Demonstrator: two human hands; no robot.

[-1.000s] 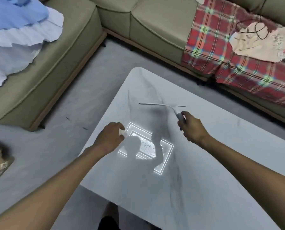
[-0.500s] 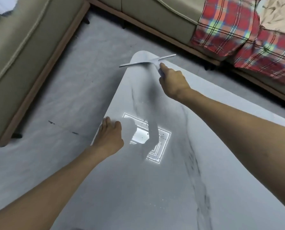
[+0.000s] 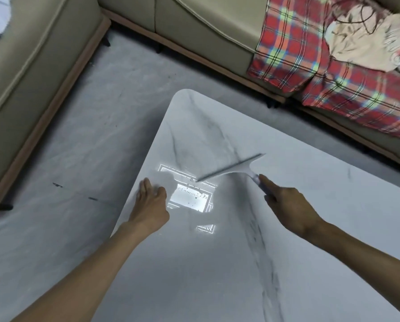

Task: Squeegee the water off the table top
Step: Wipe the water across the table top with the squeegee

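Observation:
A white squeegee (image 3: 235,169) lies with its long blade slanted across the middle of the grey marble table top (image 3: 322,228), blurred by motion. My right hand (image 3: 287,205) is shut on its handle, index finger stretched along it. Near the table's left edge my left hand (image 3: 151,203) rests flat, fingers together, holding nothing. Between the hands a bright ceiling-light reflection (image 3: 189,196) shows small water droplets on the surface.
A beige corner sofa (image 3: 194,31) wraps the far and left sides. A red plaid blanket (image 3: 310,70) with a cream cloth (image 3: 357,47) on it covers its right part. Grey floor (image 3: 66,159) lies left of the table.
The squeegee has been drawn from the table's far corner back toward me to the middle. My left hand has stayed at the left edge.

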